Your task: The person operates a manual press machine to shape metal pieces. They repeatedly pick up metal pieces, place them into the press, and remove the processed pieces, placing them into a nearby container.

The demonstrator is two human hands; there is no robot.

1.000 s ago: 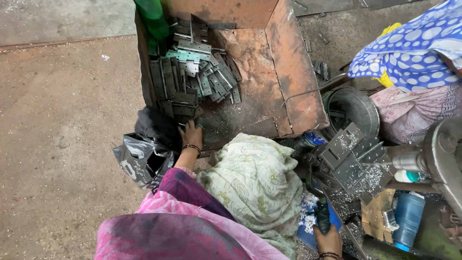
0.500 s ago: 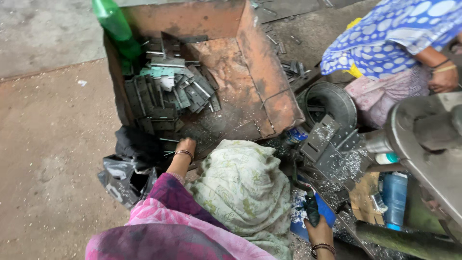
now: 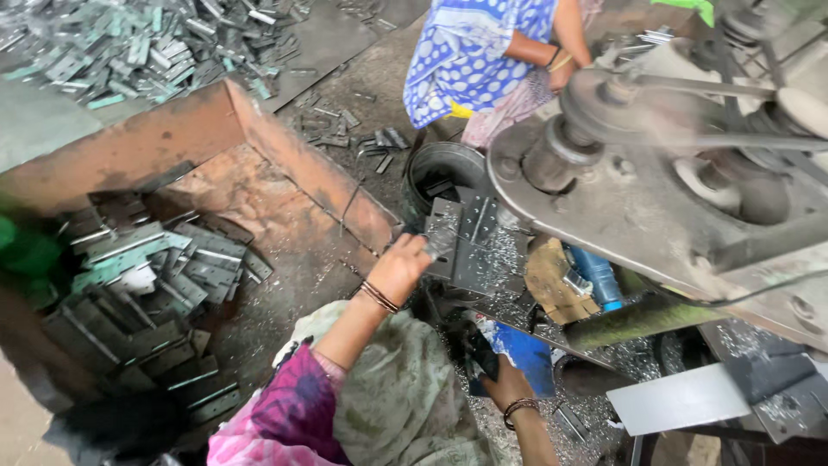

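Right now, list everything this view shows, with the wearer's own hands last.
rusty metal bin: one, orange-brown, left of centre.
metal hinge plates: many, grey and greenish, piled in the bin's left part.
loose hinge plates: many, grey, on the floor at top left.
metal bucket: one, dark, beside the bin.
press machine: one, grey, right, with belt wheels.
perforated plate: one, grey, at the left hand's fingers.
blue container: one, under the machine.
co-worker: one, blue dotted garment, top centre.
left hand: touching the perforated plate.
right hand: low centre; its grip is unclear.
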